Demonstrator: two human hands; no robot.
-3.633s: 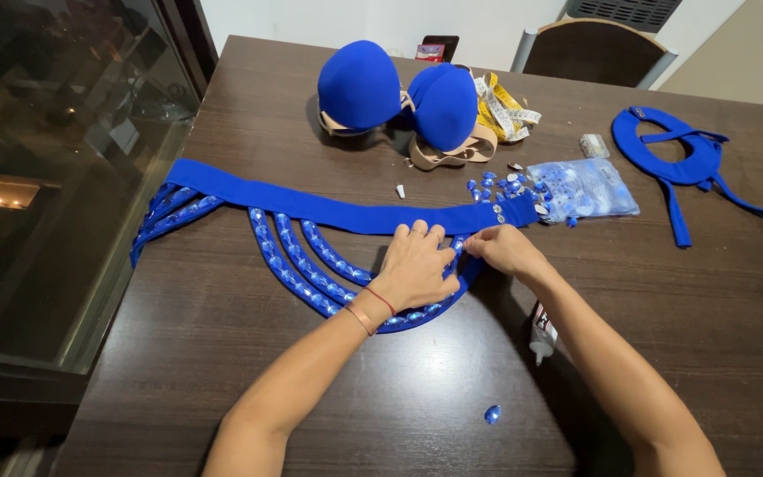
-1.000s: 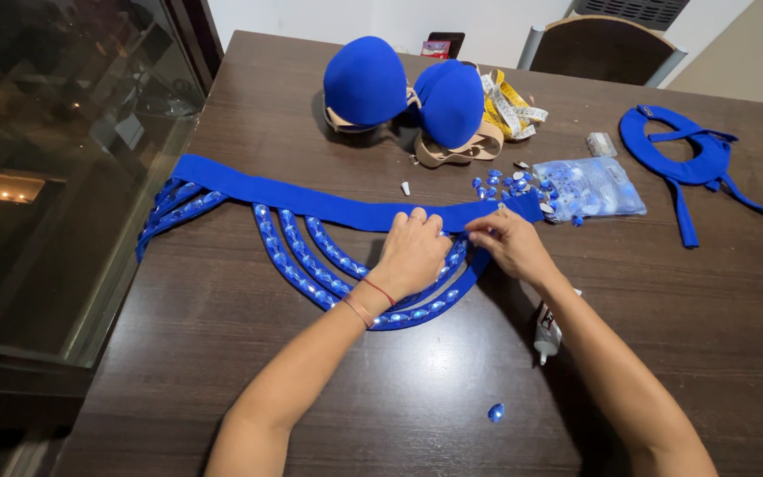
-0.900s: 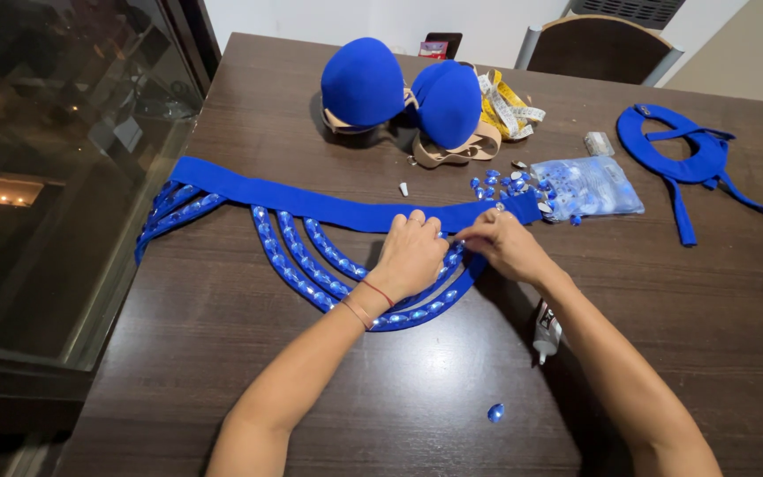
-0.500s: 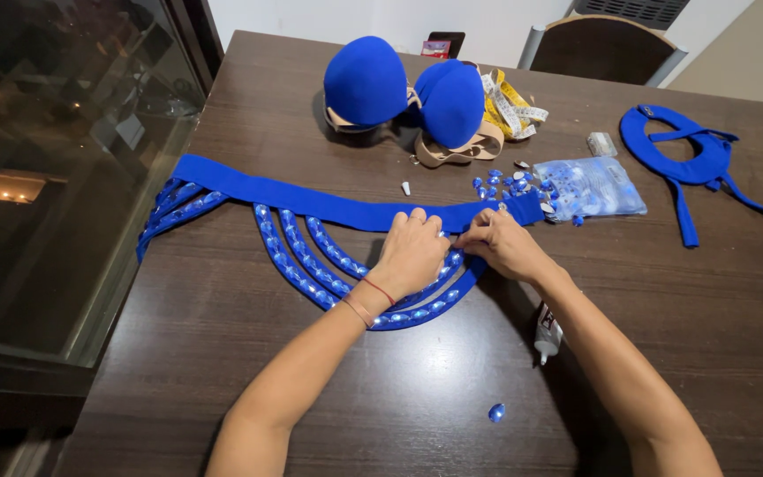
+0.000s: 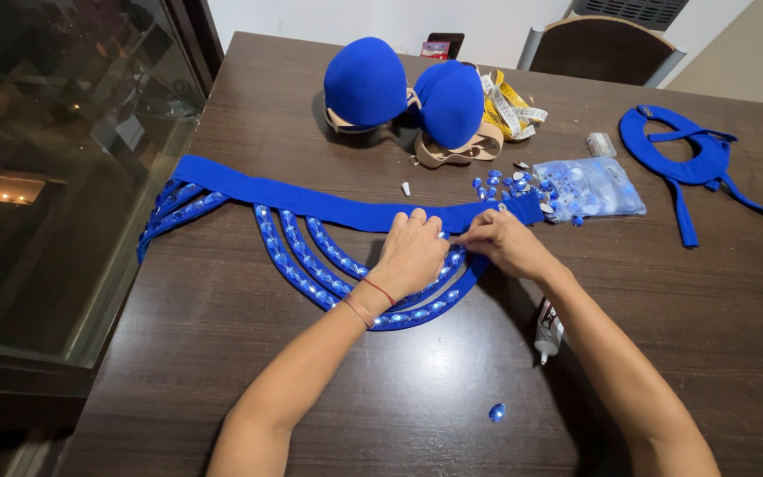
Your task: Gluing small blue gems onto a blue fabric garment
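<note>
At the left edge of the frame a dark glass pane borders your brown wooden desk. Stretching from the left-centre toward the middle lies the blue fabric belt, with its draped strands set with pale blue stones curving below the band. Near the middle of the frame your left hand lies palm down on those strands, fingers bent and pressing them against the desk; a thin red cord sits at its wrist. Just right of it, almost touching, your right hand is pinched closed at the band's edge, fingertips together on something too small to make out. Above the hands, in the upper centre, sits a pair of blue padded cups with beige straps, and a yellow measuring tape is bunched just to their right. Loose blue gems are scattered beside a clear bag of gems, right of centre. Below your right forearm a small glue tube lies on the desk, and a single blue gem rests apart near the bottom centre. At the upper right lies a blue collar piece with ties, and a chair back shows beyond the desk's far edge.
</note>
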